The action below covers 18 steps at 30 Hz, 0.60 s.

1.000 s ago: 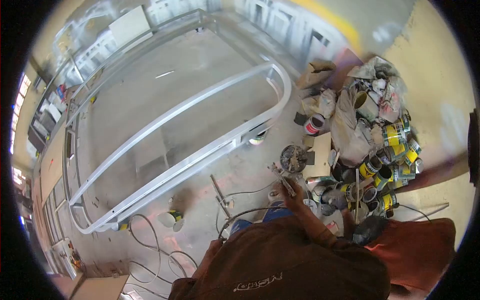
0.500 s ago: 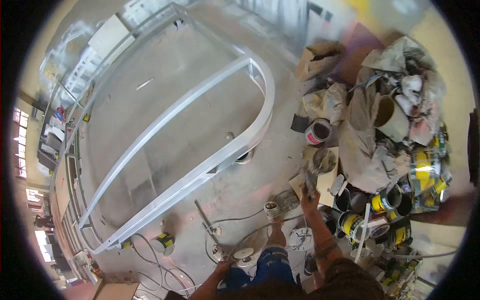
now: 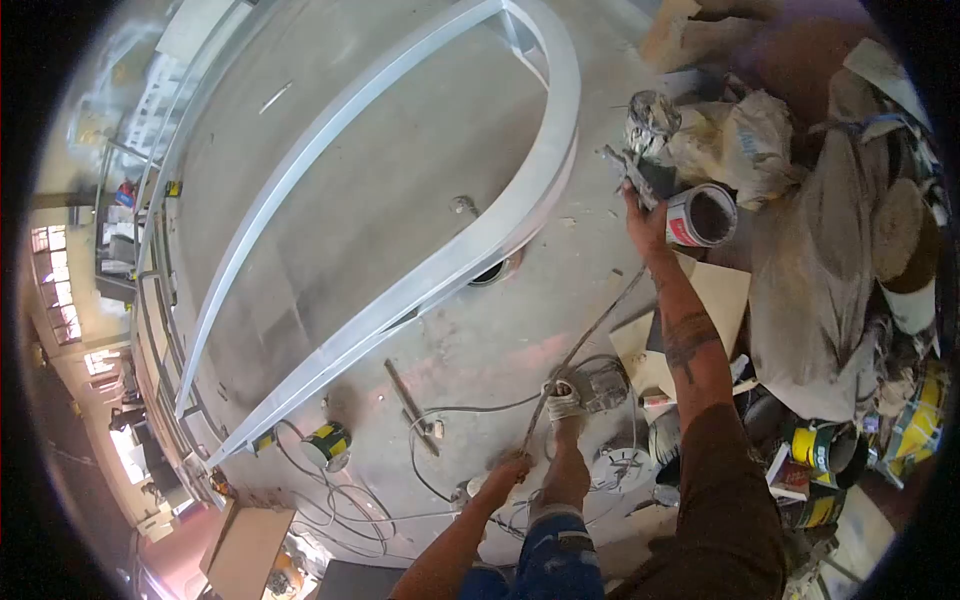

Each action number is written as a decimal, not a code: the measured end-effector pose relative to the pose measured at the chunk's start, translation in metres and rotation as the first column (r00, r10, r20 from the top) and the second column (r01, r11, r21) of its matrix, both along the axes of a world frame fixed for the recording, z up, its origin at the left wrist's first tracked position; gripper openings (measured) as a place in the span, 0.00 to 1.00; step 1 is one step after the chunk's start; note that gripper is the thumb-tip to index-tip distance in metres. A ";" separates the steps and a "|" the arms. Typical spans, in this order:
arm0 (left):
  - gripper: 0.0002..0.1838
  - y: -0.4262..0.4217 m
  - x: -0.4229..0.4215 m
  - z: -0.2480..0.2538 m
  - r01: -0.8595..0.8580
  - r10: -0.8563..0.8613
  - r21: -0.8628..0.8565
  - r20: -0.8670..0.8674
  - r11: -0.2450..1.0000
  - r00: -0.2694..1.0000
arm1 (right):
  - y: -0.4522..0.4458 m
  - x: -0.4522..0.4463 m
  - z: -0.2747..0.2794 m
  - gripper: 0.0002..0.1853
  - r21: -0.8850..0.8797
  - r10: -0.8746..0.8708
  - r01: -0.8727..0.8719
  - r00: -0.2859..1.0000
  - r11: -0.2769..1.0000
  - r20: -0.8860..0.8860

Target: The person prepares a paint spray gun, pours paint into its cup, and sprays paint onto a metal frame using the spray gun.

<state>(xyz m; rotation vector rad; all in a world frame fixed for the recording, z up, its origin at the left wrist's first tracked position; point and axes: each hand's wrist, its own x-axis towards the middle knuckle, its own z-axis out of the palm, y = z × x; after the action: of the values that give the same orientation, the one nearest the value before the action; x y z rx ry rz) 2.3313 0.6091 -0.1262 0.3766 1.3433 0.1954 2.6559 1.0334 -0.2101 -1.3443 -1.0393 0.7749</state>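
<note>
My right hand (image 3: 645, 215) is wrapped round a paint-smeared spray gun (image 3: 630, 175), held out near the paint cans and waste at the right. A round cup (image 3: 654, 112) shows at the gun's far end. Close to my legs, my left hand (image 3: 508, 470) is closed round a dark air hose (image 3: 575, 350), which runs up toward my right hand. To the left of the gun, a curved metal frame (image 3: 345, 345), coated light grey, is propped above the floor. A can (image 3: 492, 272) is partly hidden beneath its edge.
Just beside my right hand stands an open can (image 3: 708, 217). Sacks (image 3: 815, 270) and more paint cans (image 3: 825, 445) pile up at the right. Hose loops (image 3: 350, 510), a metal bar (image 3: 410, 405) and a yellow-banded can (image 3: 327, 443) lie on the floor.
My right hand has swung forward and up with the spray gun, from beside my leg to beside the open can. My left hand has moved right and now grips the hose. My view has shifted.
</note>
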 end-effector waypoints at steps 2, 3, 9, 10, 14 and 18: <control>0.10 0.028 0.018 0.009 -0.161 0.160 -0.086 -0.016 0.983 0.987 | 0.027 -0.011 -0.004 0.12 -0.044 0.061 -0.063 0.997 0.997 -0.057; 0.10 0.038 0.023 0.014 -0.181 0.179 -0.108 -0.031 0.978 0.983 | 0.037 -0.015 -0.006 0.12 -0.068 0.086 -0.092 0.993 0.994 -0.083; 0.10 0.055 0.036 0.025 -0.216 0.213 -0.100 -0.042 0.971 0.976 | 0.081 -0.030 -0.004 0.14 0.024 -0.107 0.105 0.985 0.994 0.134; 0.11 0.054 0.038 0.027 -0.225 0.223 -0.072 -0.027 0.972 0.974 | 0.087 -0.032 -0.005 0.14 0.060 -0.178 0.171 0.973 0.983 0.149; 0.13 0.048 0.039 0.030 -0.200 0.203 -0.101 0.018 0.975 0.979 | 0.106 -0.035 -0.006 0.16 0.222 -0.275 0.268 0.961 0.937 -0.001; 0.15 0.043 0.037 0.026 -0.201 0.210 -0.138 0.055 0.970 0.976 | 0.123 -0.026 -0.029 0.16 0.180 -0.299 0.292 0.954 0.939 0.014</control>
<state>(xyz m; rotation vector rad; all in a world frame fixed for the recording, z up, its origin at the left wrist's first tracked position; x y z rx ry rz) 2.3686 0.6516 -0.1000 0.1171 1.3182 0.2882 2.6301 1.1560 -0.2394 -1.3286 -0.8882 0.4217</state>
